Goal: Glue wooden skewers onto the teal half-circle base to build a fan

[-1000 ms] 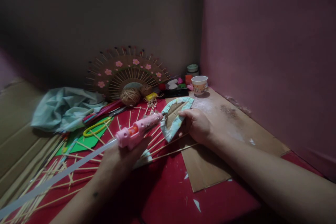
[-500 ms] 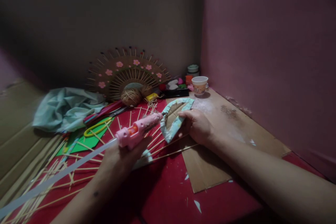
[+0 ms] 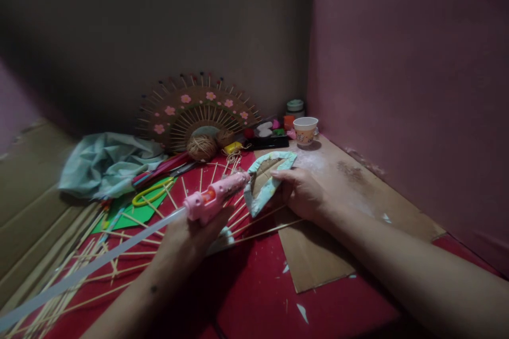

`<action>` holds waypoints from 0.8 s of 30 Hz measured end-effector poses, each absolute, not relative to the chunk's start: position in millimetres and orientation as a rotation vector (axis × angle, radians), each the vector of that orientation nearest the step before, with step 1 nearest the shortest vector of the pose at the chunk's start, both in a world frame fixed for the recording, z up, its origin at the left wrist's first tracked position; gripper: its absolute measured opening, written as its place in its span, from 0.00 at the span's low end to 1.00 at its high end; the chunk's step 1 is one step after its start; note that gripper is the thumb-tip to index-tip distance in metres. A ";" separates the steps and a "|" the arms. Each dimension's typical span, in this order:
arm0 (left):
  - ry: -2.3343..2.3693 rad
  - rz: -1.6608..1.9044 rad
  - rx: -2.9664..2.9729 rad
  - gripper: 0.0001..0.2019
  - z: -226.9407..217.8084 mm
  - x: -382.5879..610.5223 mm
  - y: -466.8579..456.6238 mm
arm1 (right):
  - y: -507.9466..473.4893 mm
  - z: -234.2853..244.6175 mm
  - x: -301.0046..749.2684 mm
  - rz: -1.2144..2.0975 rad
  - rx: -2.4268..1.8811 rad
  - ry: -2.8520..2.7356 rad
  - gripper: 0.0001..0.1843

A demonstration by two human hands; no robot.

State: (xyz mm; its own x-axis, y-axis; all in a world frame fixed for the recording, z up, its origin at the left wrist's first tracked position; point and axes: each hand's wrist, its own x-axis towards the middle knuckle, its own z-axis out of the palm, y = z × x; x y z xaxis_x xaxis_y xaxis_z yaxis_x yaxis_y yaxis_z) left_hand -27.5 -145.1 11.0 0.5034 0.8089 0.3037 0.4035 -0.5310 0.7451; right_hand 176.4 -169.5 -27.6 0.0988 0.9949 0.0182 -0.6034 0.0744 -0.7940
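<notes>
My left hand (image 3: 191, 238) is closed around a pink glue gun (image 3: 214, 197) with a long clear glue stick trailing back to the lower left. Its nozzle points at a curved cardboard piece wrapped in pale blue cloth (image 3: 265, 180). My right hand (image 3: 302, 190) grips that cloth-covered piece by its right side and holds it tilted up over a fan of thin bamboo sticks (image 3: 246, 220) lying on the red surface.
A finished brown stick fan with pink flowers (image 3: 199, 108) leans on the back wall. Nearby are a twine ball (image 3: 202, 147), yellow-handled scissors (image 3: 153, 193) on green paper, crumpled pale cloth (image 3: 105, 161), a paper cup (image 3: 305, 130) and a cardboard sheet (image 3: 350, 206). Walls close behind and right.
The view has shifted slightly, so everything sits a little further right. The glue gun's nozzle is now slightly closer to the cloth-covered piece. Both hands keep their grips.
</notes>
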 end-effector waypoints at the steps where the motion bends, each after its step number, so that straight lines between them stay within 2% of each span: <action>1: 1.002 0.866 2.141 0.21 11.0 -27.4 -145.4 | -169.4 -27.5 176.6 1.358 -0.721 -0.675 0.08; 8: 1.010 0.890 2.139 0.21 17.3 -23.7 -149.5 | -171.1 -26.4 177.0 1.434 -0.734 -0.700 0.12; 15: 1.029 0.894 2.067 0.23 19.7 -24.7 -150.0 | -171.0 -28.1 176.2 1.386 -0.753 -0.670 0.10; 24: 0.880 0.799 1.945 0.23 19.1 -25.1 -149.4 | -174.6 -26.3 173.9 1.417 -0.743 -0.756 0.13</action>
